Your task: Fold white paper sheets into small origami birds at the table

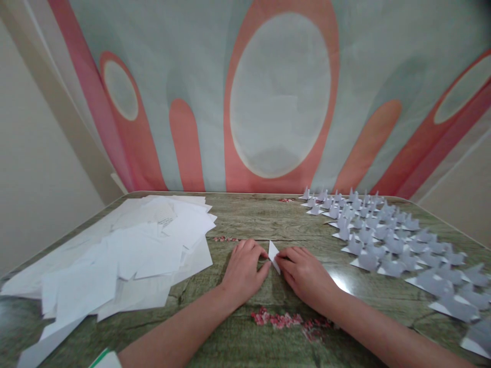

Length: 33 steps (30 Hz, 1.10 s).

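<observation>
A small white folded paper (273,255), narrow and pointed at its upper end, is between my two hands at the middle of the table. My right hand (305,273) pinches its right edge, with the other fingers curled over the tabletop. At its left edge, the thumb and forefinger of my left hand (245,266) close in on the paper, and the rest of that hand's fingers are bent. The fingertips partly hide the paper's sides.
Loose white sheets (146,250) lie in an overlapping pile on the left. Several rows of folded white paper birds (391,240) stand along the right. The wood-patterned tabletop (245,212) with pink flower prints meets a patterned curtain (210,168) at the back.
</observation>
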Tool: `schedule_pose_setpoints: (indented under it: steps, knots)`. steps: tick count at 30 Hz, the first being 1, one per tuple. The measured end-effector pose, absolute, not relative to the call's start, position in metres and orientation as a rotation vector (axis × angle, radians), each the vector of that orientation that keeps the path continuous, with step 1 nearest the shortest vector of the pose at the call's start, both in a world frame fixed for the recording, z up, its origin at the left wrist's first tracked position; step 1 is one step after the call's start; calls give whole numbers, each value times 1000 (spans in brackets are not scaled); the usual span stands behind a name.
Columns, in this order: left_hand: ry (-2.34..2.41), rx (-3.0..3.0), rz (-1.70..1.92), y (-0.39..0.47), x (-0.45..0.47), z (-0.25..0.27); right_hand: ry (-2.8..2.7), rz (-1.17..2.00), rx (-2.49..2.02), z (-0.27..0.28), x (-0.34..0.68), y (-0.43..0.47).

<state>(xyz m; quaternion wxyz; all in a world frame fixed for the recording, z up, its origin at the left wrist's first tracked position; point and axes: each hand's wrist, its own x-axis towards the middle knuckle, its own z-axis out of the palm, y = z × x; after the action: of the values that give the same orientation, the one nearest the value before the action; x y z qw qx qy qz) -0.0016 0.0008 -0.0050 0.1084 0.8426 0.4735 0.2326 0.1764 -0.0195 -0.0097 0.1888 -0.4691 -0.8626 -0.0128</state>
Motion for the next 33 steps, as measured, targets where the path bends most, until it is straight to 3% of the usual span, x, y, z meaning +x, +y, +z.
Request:
schedule_pose_setpoints:
  steps: [33]
  knots:
    - [1073, 2643, 611, -4, 2, 2, -2552, 165, -1064, 0, 198, -7]
